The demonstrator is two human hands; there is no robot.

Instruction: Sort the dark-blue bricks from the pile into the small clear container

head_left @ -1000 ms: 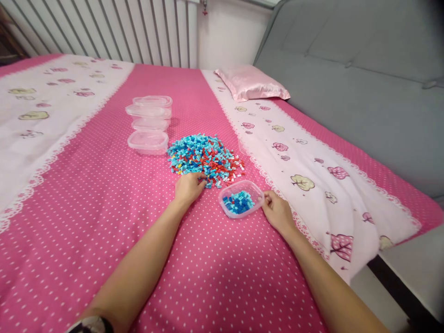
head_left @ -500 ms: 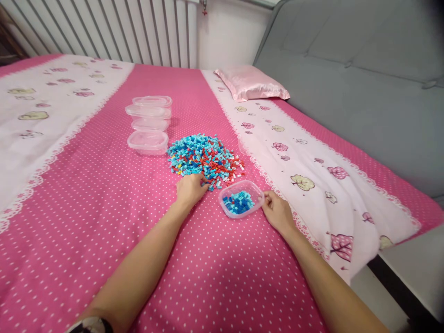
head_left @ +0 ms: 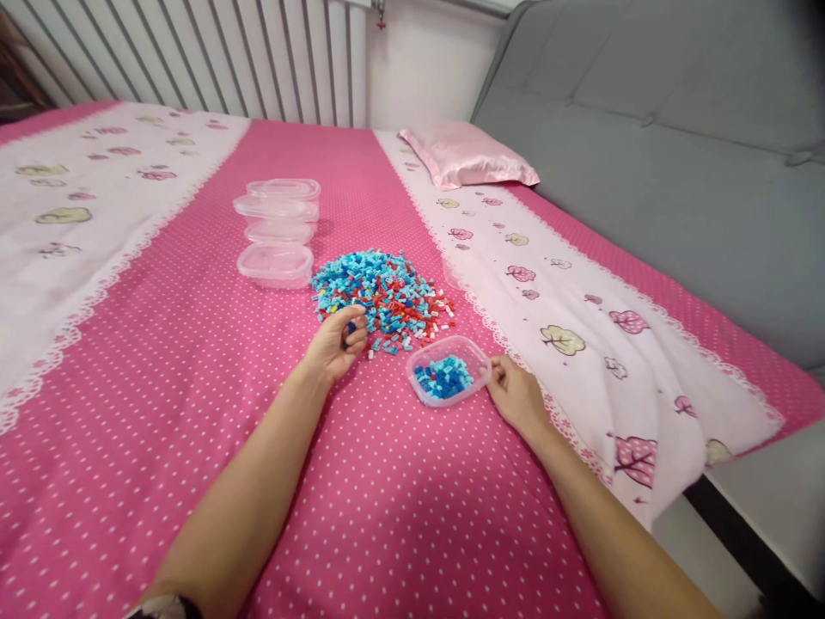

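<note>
My left hand (head_left: 339, 342) is at the near left edge of a pile of small building bricks (head_left: 380, 292), its palm turned partly up. Its fingers are curled around dark blue bricks (head_left: 349, 328); how many cannot be made out. The pile is mostly light blue, with red, dark blue, white and a little yellow. My right hand (head_left: 516, 391) pinches the right rim of a clear plastic container (head_left: 422, 397). Light and dark blue bricks (head_left: 443, 376) lie inside that container, which rests on the bedspread just in front of the pile.
Several clear plastic containers (head_left: 276, 263) stand in a row to the left of the pile. A pink pillow (head_left: 467, 155) lies at the back, beside a grey padded headboard (head_left: 676, 146). The pink dotted bedspread (head_left: 400, 516) covers the bed. A white radiator (head_left: 258, 60) is behind it.
My left hand has drawn back left from the pile's near edge and turned over, now showing dark blue bricks in its fingers. My right hand and the container have stayed in place.
</note>
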